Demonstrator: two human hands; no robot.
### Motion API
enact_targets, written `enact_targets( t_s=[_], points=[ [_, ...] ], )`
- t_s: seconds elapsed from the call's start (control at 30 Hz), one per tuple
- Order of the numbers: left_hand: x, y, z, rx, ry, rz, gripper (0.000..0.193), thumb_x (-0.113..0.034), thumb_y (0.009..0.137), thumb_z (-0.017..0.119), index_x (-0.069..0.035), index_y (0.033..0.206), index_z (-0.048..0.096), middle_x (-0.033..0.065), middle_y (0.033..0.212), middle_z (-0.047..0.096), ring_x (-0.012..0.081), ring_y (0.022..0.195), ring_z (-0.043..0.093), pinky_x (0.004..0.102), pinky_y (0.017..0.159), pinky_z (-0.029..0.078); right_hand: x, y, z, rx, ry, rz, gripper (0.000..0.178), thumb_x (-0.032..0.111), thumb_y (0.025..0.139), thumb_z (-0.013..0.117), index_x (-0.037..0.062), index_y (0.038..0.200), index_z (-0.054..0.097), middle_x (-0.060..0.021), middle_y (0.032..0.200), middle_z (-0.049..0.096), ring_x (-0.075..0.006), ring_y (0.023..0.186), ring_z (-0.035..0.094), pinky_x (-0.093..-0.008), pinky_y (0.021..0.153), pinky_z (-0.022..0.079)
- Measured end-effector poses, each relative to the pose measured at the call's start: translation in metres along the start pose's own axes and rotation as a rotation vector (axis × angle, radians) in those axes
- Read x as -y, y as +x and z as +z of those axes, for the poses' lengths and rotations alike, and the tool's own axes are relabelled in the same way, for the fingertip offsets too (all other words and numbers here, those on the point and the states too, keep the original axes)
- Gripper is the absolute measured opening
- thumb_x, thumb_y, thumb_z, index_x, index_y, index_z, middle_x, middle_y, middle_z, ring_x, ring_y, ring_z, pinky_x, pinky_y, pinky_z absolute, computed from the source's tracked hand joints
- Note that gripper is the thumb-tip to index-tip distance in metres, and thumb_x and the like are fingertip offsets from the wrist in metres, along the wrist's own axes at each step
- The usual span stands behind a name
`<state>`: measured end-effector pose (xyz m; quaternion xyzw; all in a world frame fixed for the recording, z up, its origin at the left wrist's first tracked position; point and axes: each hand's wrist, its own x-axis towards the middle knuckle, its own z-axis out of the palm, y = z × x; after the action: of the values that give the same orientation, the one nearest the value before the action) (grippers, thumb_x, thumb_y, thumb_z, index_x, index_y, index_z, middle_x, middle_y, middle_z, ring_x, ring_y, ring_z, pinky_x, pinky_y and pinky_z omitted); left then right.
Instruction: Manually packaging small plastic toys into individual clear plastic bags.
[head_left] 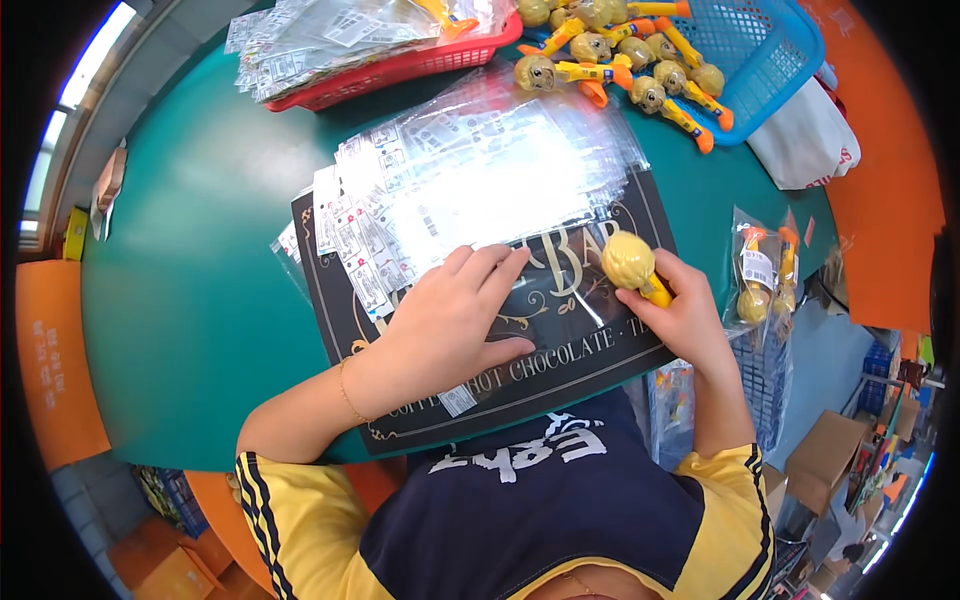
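Currently the right hand (680,305) grasps the yellow-headed doll toy (629,262) above the black board (530,387), while the left hand (440,318), fingers spread and unclenched, could scatter the clear bags (400,170) by dragging.

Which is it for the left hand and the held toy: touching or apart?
Apart. The head view shows the black board between the left hand and the toy, which the right hand holds.

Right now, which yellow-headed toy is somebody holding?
The toy in the right hand, over the black mat. The other toys I can make out are heaped at the blue basket or lie in clear bags.
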<state>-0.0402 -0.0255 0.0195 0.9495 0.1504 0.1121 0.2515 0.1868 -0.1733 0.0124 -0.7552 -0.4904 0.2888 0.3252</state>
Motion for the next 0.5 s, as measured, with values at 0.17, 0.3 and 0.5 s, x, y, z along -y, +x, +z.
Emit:
enact_targets(
  t_s=[0.17,0.3,0.5],
  points=[
    [-0.007,0.001,-0.005,0.259,-0.104,-0.188,0.056,-0.03,0.073,0.074,-0.006,0.119,0.051,0.0068,0.085,0.06,0.0284,0.081,0.058,0.0369,0.069,0.048,-0.001,-0.006,-0.007,0.082,0.011,-0.062,0.026,0.004,0.076,0.072,-0.001,0.098,0.06,-0.0039,0.084,0.06,-0.0098,0.077,0.055,-0.0239,0.07,0.044],
    [-0.004,-0.007,-0.012,0.164,-0.3,-0.119,0.02,-0.022,0.079,0.069,-0.006,0.09,0.066,0.0056,0.075,0.058,0.0277,0.073,0.056,0.0365,0.067,0.046,0.026,-0.002,-0.007,-0.16,0.287,-0.119,0.025,0.004,0.079,0.07,0.0003,0.101,0.061,0.0008,0.087,0.062,-0.0074,0.079,0.056,-0.0218,0.071,0.045],
    [0.054,-0.061,-0.067,-0.266,-0.941,-0.601,0.016,-0.013,0.089,0.053,-0.003,0.1,0.059,0.0085,0.095,0.063,0.0161,0.086,0.062,0.0296,0.066,0.054,0.068,0.011,0.026,0.387,0.083,-0.68,0.023,0.01,0.066,0.075,0.0039,0.085,0.063,-0.0089,0.078,0.061,-0.0241,0.069,0.061,-0.0307,0.062,0.048]
  ],
)
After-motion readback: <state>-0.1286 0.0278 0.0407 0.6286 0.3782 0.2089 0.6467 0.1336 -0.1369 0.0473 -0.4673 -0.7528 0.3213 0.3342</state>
